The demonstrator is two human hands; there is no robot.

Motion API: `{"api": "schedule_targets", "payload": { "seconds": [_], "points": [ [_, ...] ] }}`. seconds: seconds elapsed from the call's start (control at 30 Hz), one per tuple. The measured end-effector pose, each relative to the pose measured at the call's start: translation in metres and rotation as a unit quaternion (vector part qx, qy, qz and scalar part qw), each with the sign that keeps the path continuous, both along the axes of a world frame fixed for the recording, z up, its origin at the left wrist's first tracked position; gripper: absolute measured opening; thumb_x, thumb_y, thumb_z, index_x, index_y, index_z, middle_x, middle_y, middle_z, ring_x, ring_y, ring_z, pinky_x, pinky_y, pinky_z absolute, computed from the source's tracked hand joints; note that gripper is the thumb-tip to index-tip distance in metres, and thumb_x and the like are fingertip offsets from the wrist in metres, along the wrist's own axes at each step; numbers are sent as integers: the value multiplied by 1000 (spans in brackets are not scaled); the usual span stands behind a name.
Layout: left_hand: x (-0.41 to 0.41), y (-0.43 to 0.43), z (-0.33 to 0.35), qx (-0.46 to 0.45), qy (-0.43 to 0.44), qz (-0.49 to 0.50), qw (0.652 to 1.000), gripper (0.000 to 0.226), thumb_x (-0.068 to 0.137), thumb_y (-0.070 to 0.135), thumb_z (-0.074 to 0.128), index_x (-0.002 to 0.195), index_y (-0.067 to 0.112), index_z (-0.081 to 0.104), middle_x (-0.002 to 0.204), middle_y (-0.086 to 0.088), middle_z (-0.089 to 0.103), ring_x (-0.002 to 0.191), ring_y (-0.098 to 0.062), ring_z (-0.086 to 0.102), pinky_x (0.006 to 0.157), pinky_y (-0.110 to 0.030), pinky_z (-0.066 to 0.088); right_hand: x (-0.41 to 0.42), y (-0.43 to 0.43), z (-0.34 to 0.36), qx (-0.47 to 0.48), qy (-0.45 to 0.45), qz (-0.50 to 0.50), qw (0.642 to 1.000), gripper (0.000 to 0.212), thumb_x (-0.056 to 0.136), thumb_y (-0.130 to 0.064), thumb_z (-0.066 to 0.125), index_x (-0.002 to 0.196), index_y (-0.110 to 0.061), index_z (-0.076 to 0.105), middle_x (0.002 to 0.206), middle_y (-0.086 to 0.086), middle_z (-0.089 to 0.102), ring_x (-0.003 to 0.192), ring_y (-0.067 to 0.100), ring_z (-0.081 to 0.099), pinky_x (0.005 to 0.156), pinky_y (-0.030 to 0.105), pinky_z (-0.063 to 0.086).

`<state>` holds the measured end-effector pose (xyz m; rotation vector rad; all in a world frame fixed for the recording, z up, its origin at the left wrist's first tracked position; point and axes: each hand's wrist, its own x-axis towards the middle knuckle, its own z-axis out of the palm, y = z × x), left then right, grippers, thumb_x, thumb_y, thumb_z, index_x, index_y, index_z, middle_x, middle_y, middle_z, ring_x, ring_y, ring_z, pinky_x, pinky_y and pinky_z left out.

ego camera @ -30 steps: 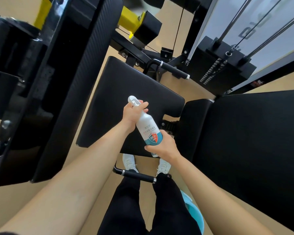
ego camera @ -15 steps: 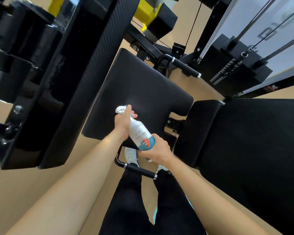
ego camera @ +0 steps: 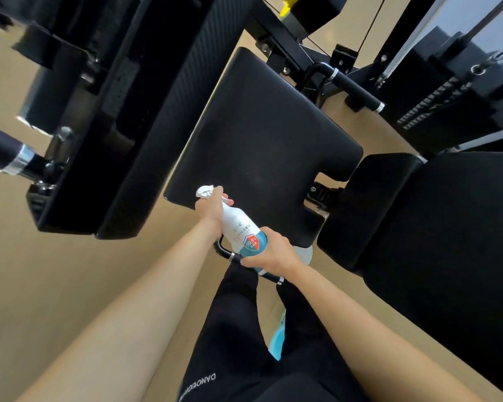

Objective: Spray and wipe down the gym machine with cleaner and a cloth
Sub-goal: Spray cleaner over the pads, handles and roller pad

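At centre frame we hold the bottle (ego camera: 242, 229) by the near edge of the black seat (ego camera: 262, 132), left hand (ego camera: 211, 208) curled round its spray head, right hand (ego camera: 275, 252) wrapped round its base; spraying seems barely begun, and all the wiping remains.

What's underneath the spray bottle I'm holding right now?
A black handle bar and the seat pad edge show beneath the spray bottle. The right hand covers the bottle's base and most of a white shoe.
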<state>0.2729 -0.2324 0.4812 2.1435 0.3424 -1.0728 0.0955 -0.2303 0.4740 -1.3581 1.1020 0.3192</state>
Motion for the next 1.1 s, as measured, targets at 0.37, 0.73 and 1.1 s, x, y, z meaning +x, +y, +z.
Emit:
{"api": "schedule_targets", "payload": {
  "seconds": [0.37,0.73,1.1],
  "points": [
    [-10,36,5,-96,5,-51,994,31,88,16,76,113,19,59,109,-7,68,94,-28,73,84,-44,62,-2,20,-7,97,-47,-53,993,63,73,-33,91,126,-27,58,109,-8,63,99,12,67,78,22,62],
    [-8,40,0,-128,10,-76,989,57,75,29,83,124,17,55,116,-7,69,97,-29,75,84,-45,64,15,29,-7,121,-55,-102,986,61,76,-31,88,128,-25,58,113,-4,66,100,14,68,64,16,57],
    [8,60,-7,-109,38,-62,991,56,82,17,81,129,17,50,111,-16,67,91,-31,75,78,-46,65,26,41,-10,144,-61,-88,984,58,77,-31,87,126,-23,56,111,-3,64,99,16,68,59,15,56]
  ]
}}
